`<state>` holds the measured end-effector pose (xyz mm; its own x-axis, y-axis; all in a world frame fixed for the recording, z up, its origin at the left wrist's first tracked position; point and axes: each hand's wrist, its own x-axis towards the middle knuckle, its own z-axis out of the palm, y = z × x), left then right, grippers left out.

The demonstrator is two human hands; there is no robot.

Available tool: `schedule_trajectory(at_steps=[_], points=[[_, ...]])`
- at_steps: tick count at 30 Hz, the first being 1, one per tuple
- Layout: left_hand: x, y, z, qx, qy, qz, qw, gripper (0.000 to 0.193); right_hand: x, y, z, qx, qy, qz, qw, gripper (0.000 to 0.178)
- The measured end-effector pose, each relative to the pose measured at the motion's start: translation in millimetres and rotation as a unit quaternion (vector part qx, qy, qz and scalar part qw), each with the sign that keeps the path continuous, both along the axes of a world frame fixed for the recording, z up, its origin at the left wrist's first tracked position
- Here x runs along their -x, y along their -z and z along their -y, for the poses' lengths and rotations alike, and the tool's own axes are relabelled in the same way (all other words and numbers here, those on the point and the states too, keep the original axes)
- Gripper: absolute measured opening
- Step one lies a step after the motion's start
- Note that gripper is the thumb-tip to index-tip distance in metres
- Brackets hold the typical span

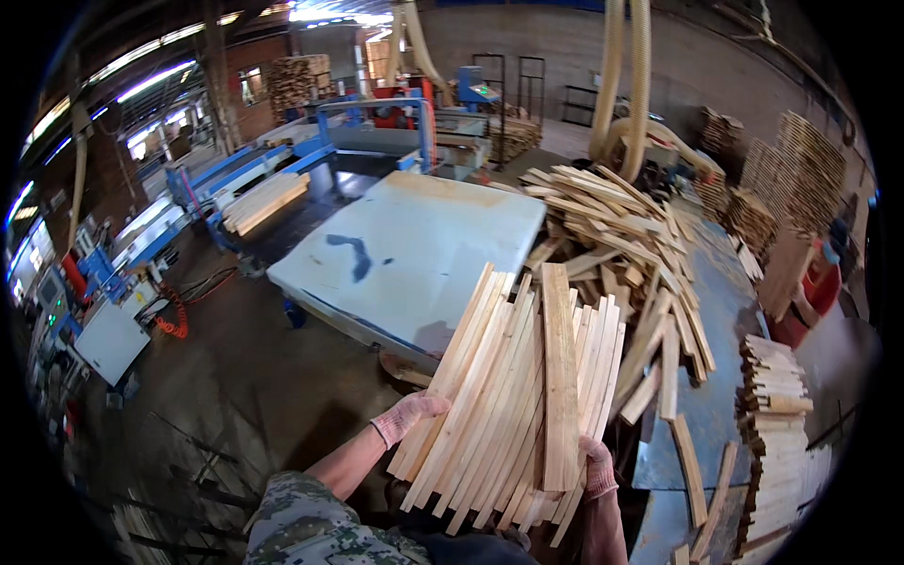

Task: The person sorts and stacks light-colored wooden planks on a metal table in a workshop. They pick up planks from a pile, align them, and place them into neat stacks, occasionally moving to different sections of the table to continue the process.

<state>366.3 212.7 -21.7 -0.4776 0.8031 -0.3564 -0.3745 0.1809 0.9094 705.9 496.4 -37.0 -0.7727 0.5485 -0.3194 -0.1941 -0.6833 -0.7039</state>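
Note:
Between my two gloved hands is a row of long, narrow wooden strips, lying side by side with uneven ends. My left hand is closed on the outer left edge of the row. At the lower right edge, my right hand grips the strips from the other side. One wider wooden board lies lengthwise on top of the strips, near my right hand. The undersides of the strips and some fingertips are hidden.
A pale, stained table stands ahead. Jumbled wooden pieces are heaped to the right on a blue-grey surface. Stacked strips stand at far right. A blue-framed machine and ribbed hoses are farther back.

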Motion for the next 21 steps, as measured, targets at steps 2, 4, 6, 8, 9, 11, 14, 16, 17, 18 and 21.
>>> schedule_trajectory(at_steps=[2,4,6,8,9,11,14,16,17,18,21], points=[[44.0,-0.8,43.8,0.011,-0.026,0.007,1.000,0.052,61.7,-5.6,28.7,-0.012,-0.015,-0.007,1.000,0.051],[88.0,-5.7,70.5,0.002,-0.031,0.040,0.999,0.049,107.2,66.2,18.4,-0.035,-0.033,0.017,0.999,0.039],[133.4,-21.4,101.7,-0.015,-0.029,0.112,0.993,0.051,158.2,82.5,33.5,-0.078,-0.062,0.021,0.995,0.041],[174.9,-20.2,134.7,-0.012,-0.041,0.161,0.986,0.053,210.1,50.8,70.7,-0.072,-0.083,0.043,0.993,0.038],[201.9,-12.5,147.4,0.003,-0.050,0.168,0.984,0.054,237.0,29.2,91.6,-0.034,-0.093,0.056,0.994,0.036],[239.5,-22.7,158.7,0.060,-0.066,0.124,0.988,0.054,282.9,-13.0,129.4,-0.024,-0.082,0.041,0.995,0.023],[303.7,-6.7,166.2,0.027,-0.049,0.075,0.996,0.051,333.4,21.0,119.2,-0.056,-0.063,0.046,0.995,0.029],[333.8,-11.6,160.0,-0.007,-0.035,0.075,0.997,0.058,363.7,43.4,107.5,-0.068,-0.038,0.051,0.996,0.037],[350.0,-8.4,157.8,-0.030,-0.033,0.074,0.996,0.062,378.9,47.7,108.3,-0.063,-0.007,0.068,0.996,0.040],[367.9,-6.5,157.8,-0.052,-0.036,0.069,0.996,0.066,402.0,39.8,114.4,-0.060,0.018,0.082,0.995,0.044],[412.5,-29.8,144.9,-0.042,-0.012,0.007,0.999,0.086,443.0,14.2,123.2,-0.102,0.029,0.100,0.989,0.029]])
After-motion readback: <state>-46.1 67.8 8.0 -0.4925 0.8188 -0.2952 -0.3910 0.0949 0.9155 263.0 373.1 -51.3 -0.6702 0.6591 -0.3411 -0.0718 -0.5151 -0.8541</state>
